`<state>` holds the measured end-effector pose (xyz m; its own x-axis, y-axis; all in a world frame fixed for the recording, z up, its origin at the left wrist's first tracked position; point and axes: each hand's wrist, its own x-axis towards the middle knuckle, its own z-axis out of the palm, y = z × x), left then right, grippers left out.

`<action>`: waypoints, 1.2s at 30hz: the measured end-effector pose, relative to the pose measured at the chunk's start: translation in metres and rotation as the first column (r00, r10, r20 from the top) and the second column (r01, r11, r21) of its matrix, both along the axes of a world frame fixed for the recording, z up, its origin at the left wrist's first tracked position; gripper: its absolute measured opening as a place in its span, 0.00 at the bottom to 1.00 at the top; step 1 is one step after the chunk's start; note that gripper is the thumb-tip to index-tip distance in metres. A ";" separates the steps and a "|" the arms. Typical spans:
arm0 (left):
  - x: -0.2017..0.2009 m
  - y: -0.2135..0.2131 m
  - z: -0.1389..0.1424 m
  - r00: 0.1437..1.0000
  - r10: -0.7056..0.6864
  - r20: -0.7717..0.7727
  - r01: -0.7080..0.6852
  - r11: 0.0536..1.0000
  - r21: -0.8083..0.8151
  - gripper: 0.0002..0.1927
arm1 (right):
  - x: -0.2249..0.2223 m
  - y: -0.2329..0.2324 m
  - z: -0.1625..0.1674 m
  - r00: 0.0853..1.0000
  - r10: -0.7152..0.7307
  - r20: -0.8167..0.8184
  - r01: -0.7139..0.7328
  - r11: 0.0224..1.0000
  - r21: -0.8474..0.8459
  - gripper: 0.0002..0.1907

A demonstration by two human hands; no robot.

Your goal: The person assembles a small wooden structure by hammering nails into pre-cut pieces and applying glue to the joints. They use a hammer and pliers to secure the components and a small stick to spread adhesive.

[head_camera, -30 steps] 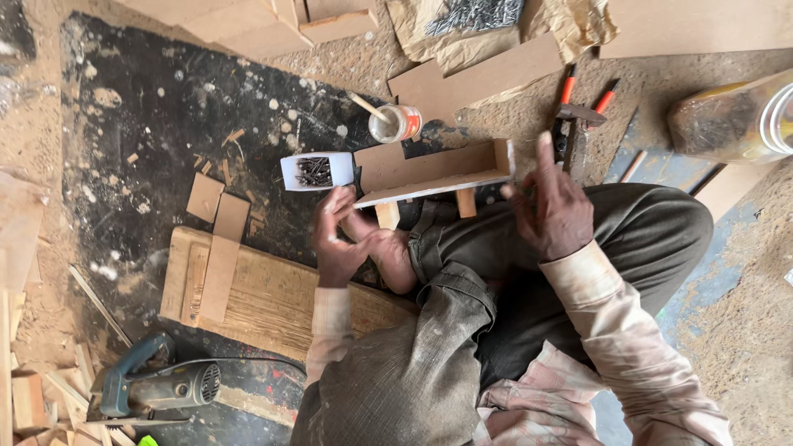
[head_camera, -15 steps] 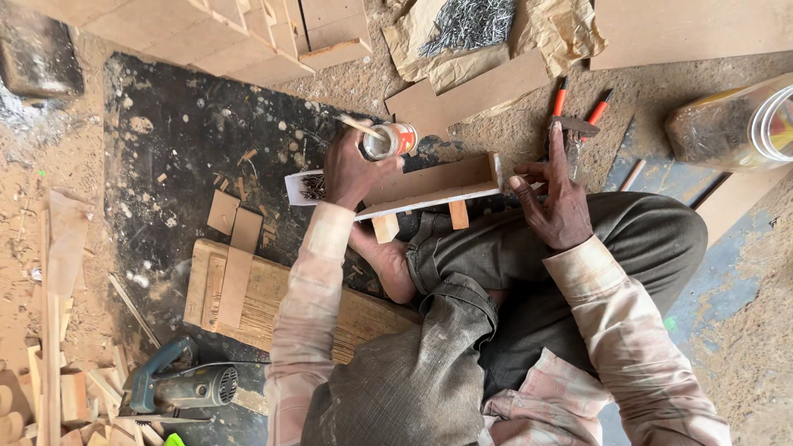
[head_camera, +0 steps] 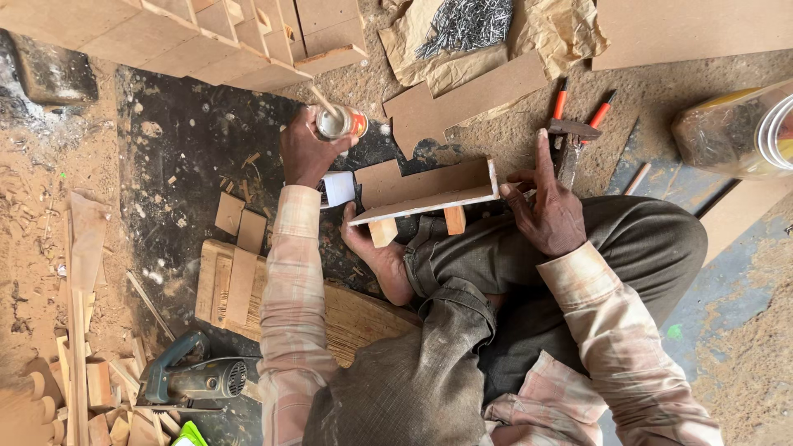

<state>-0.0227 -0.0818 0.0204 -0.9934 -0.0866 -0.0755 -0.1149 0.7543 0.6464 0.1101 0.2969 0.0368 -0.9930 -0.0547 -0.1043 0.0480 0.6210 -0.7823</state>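
I sit on the ground with a small wooden piece (head_camera: 425,194) of flat boards and short legs resting by my foot and knee. My left hand (head_camera: 307,153) reaches forward and grips a small round tin (head_camera: 340,122) with a stick standing in it. My right hand (head_camera: 547,206) rests against the right end of the wooden piece, fingers spread, one finger pointing up. A small white box (head_camera: 337,188) lies just below the left hand.
Pincers with red handles (head_camera: 576,125) lie beyond my right hand. A heap of nails on brown paper (head_camera: 467,25) sits at the top. Stacked boards (head_camera: 165,37) are top left, wood offcuts (head_camera: 239,227) and a power tool (head_camera: 194,380) at left, a plastic jar (head_camera: 743,132) at right.
My left hand moved from my lap forward to the tin and took hold of it. The right hand lowered onto the end of the wooden piece.
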 end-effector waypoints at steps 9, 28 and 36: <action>0.057 0.050 0.009 0.993 0.022 -0.116 -0.019 1.000 0.024 0.26 | -0.006 0.007 0.000 0.995 0.044 -0.095 -0.044 0.999 0.005 0.51; -0.037 0.153 -0.036 0.776 -0.631 0.004 0.578 0.709 -0.404 0.39 | -0.018 0.025 -0.007 0.974 0.223 -0.033 -0.225 0.971 -0.084 0.59; 0.034 0.111 0.077 0.742 -0.659 -0.124 0.537 0.695 -0.478 0.32 | -0.022 0.034 -0.013 0.973 0.158 0.171 -0.138 0.982 -0.127 0.63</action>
<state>0.0115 0.0292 0.0976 -0.8139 0.5726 0.0986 0.5792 0.7861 0.2155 0.0881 0.3311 0.0242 -0.9387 -0.2215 -0.2643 0.1080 0.5391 -0.8353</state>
